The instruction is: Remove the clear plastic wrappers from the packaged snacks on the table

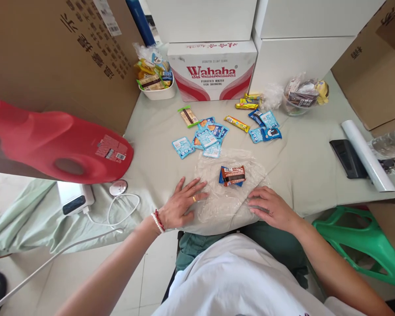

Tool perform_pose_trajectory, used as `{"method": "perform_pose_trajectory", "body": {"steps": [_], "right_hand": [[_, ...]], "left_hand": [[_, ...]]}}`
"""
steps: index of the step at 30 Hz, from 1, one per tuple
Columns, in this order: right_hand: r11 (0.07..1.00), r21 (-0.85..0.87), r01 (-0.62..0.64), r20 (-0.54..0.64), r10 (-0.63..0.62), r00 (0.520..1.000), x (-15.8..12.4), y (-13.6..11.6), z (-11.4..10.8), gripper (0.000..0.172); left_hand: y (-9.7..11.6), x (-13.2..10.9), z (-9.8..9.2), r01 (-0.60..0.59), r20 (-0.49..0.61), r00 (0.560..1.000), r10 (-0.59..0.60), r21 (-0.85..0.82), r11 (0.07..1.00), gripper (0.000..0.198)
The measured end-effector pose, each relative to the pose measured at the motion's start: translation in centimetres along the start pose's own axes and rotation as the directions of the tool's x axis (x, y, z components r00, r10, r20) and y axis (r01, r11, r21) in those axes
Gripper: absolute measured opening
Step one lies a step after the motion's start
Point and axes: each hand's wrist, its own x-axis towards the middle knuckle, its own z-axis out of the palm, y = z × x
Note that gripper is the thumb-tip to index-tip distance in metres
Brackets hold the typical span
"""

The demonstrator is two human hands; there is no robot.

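Note:
A clear plastic bag [213,206] lies spread flat on the cloth in front of me. On top of it rests a brown-wrapped snack [234,175], with a blue packet [221,177] partly hidden beneath. My left hand [184,202] is palm down at the bag's left edge, fingers spread, with a ring and a wrist bracelet. Over the bag's right edge, my right hand [272,207] lies with its fingers stretched out and nothing seen in them. Beyond the bag are several light blue packets [206,138] in a loose pile.
Yellow-wrapped bars [237,123] and blue packets [265,127] lie farther right. A white basket [159,93] and a clear bowl [296,107] hold snacks beside the Wahaha box [213,72]. A red jug [62,145] and a power bank [74,199] with cable stand left.

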Motion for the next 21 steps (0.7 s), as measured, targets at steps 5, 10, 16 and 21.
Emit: {"method": "perform_pose_trajectory", "body": {"steps": [5, 10, 16, 21], "right_hand": [[0.987, -0.135, -0.088, -0.078, 0.078, 0.994, 5.3, -0.9, -3.1, 0.032], [0.925, -0.356, -0.132, 0.128, 0.188, 0.974, 10.2, -0.5, -2.1, 0.053], [0.911, -0.331, -0.244, 0.026, 0.268, 0.963, 10.9, -1.4, -0.3, 0.039], [0.858, -0.422, -0.293, 0.059, 0.349, 0.935, 10.6, -1.9, 1.7, 0.055]], "left_hand": [[0.1, 0.5, 1.3, 0.11, -0.182, 0.976, -0.119, -0.06, 0.992, 0.052], [1.1, 1.5, 2.8, 0.236, -0.267, 0.941, -0.21, 0.071, 0.969, 0.046], [1.6, 1.3, 3.2, 0.24, -0.285, 0.938, -0.199, 0.116, 0.964, 0.044], [1.7, 1.3, 2.9, 0.238, -0.269, 0.942, -0.2, 0.114, 0.965, 0.045]]}}
